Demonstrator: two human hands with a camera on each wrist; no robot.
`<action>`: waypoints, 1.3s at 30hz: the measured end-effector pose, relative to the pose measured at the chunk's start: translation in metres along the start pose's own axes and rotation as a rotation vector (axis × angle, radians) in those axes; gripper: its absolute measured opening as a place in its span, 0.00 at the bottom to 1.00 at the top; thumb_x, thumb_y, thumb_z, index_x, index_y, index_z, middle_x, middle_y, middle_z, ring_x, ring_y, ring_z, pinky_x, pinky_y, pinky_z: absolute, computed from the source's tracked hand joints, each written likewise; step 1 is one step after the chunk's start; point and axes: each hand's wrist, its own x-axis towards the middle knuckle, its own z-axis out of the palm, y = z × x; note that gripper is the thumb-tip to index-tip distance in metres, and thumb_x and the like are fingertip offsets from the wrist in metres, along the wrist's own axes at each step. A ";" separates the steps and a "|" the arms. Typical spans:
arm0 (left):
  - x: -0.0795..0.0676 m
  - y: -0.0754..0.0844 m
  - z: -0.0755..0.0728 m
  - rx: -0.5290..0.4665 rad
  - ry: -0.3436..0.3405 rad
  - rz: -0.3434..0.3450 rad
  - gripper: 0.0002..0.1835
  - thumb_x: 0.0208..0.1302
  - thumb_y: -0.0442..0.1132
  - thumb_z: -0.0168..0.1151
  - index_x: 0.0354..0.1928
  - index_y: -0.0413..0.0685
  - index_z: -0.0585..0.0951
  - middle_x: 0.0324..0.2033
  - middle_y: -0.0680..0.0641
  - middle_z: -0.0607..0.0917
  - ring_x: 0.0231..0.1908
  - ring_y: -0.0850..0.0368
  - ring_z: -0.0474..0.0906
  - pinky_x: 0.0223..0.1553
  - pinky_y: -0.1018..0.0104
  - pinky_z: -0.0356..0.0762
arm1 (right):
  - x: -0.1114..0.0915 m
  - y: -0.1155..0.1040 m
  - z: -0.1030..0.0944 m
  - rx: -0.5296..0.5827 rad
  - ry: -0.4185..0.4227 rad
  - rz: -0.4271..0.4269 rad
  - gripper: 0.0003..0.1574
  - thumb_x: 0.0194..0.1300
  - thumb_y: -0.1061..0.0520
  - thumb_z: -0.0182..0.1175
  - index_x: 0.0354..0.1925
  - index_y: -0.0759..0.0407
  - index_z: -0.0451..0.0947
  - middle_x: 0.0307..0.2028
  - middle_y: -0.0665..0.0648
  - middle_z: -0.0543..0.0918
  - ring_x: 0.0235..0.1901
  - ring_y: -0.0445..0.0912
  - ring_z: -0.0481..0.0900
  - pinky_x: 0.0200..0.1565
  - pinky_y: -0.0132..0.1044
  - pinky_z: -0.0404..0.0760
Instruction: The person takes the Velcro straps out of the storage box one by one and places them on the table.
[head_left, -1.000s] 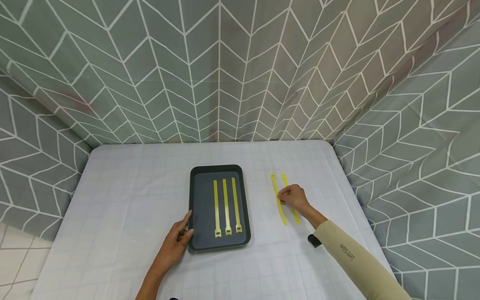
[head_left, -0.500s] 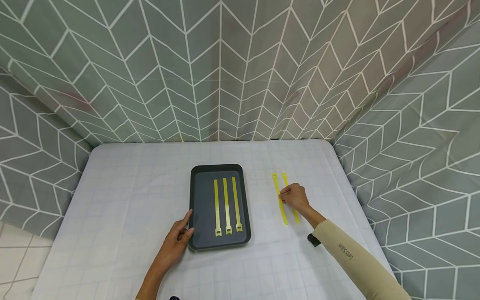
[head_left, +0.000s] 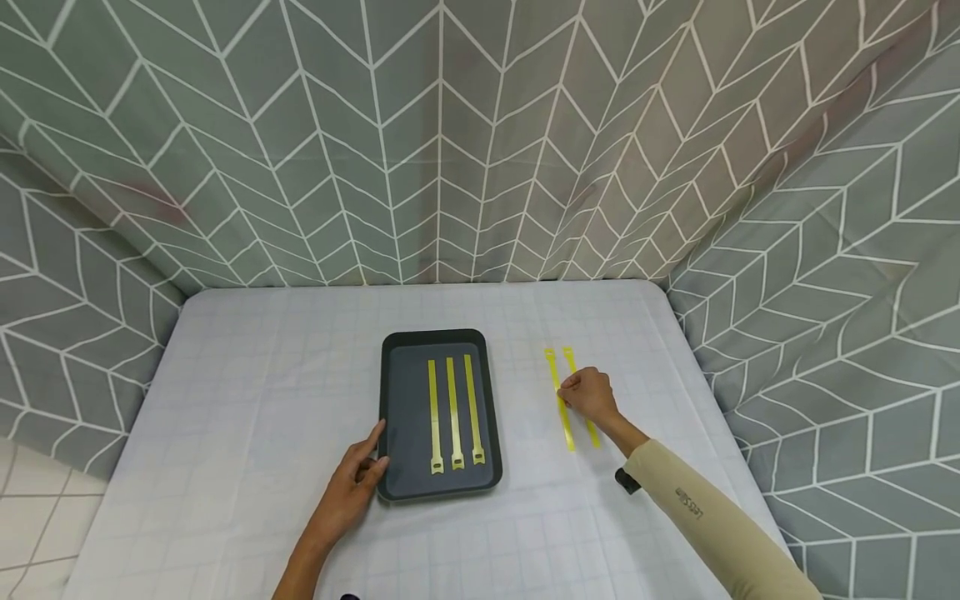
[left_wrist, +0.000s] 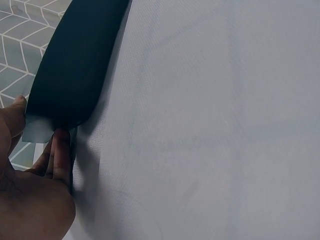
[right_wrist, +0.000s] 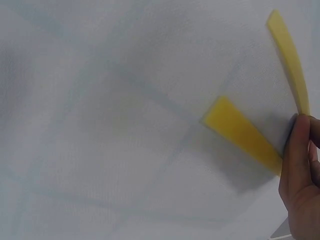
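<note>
My left hand (head_left: pixel 347 493) grips the left side of a dark grey tray (head_left: pixel 385 375), its thumb over the rim and fingers against the outer wall in the left wrist view. Inside the tray lie 3 yellow cable straps (head_left: pixel 453 417), side by side, slotted heads toward me. To the right of the tray, my right hand (head_left: pixel 590 395) pinches another yellow cable strap (head_left: pixel 566 429) near its middle, its slotted head pointing away from me. A second loose strap (head_left: pixel 569 358) passes beneath the hand, partly hidden. In the right wrist view the held strap (right_wrist: pixel 290 62) curves up from the fingertips.
A white cloth (head_left: pixel 262 400) covers the table. Patterned grey curtains (head_left: pixel 442 167) hang behind it and at both sides. A small black object (head_left: pixel 627 481) shows beside the right sleeve (head_left: pixel 705 517). Floor tiles (head_left: pixel 45 508) are visible at the lower left.
The held strap has turned slightly in my right fingers, so its slotted head now shows wider and the strap looks straighter. My left hand and the tray stay nearly in place.
</note>
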 end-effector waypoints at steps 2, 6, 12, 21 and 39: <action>0.000 0.000 0.000 0.003 0.001 0.002 0.33 0.76 0.46 0.55 0.79 0.58 0.58 0.65 0.40 0.71 0.44 0.61 0.71 0.46 0.67 0.73 | 0.000 0.000 0.000 -0.003 -0.002 -0.003 0.06 0.61 0.63 0.69 0.34 0.67 0.87 0.23 0.57 0.87 0.22 0.42 0.82 0.27 0.33 0.76; 0.000 0.001 -0.001 0.002 0.000 0.000 0.33 0.76 0.45 0.55 0.79 0.58 0.58 0.65 0.39 0.71 0.44 0.60 0.71 0.47 0.67 0.73 | -0.001 0.000 -0.002 -0.004 -0.013 -0.004 0.07 0.61 0.62 0.69 0.34 0.67 0.87 0.22 0.57 0.87 0.23 0.42 0.82 0.27 0.33 0.76; 0.001 0.002 -0.002 -0.005 -0.002 -0.005 0.33 0.76 0.45 0.55 0.79 0.59 0.58 0.65 0.40 0.70 0.44 0.60 0.72 0.48 0.66 0.73 | 0.001 -0.002 -0.006 0.004 -0.021 0.016 0.09 0.60 0.59 0.70 0.35 0.66 0.87 0.23 0.58 0.87 0.24 0.44 0.82 0.28 0.33 0.74; 0.001 0.001 -0.003 -0.019 -0.005 -0.002 0.33 0.76 0.44 0.55 0.79 0.59 0.58 0.65 0.39 0.70 0.44 0.60 0.71 0.48 0.67 0.73 | 0.003 -0.013 -0.008 0.067 -0.015 -0.049 0.12 0.60 0.59 0.70 0.39 0.67 0.84 0.33 0.62 0.89 0.29 0.49 0.87 0.31 0.34 0.78; 0.001 0.001 -0.002 -0.016 0.007 -0.012 0.33 0.75 0.44 0.56 0.78 0.59 0.59 0.64 0.40 0.72 0.43 0.61 0.72 0.48 0.68 0.72 | 0.001 -0.060 0.011 0.132 -0.140 -0.229 0.10 0.57 0.63 0.72 0.37 0.65 0.84 0.31 0.59 0.88 0.31 0.45 0.86 0.34 0.32 0.78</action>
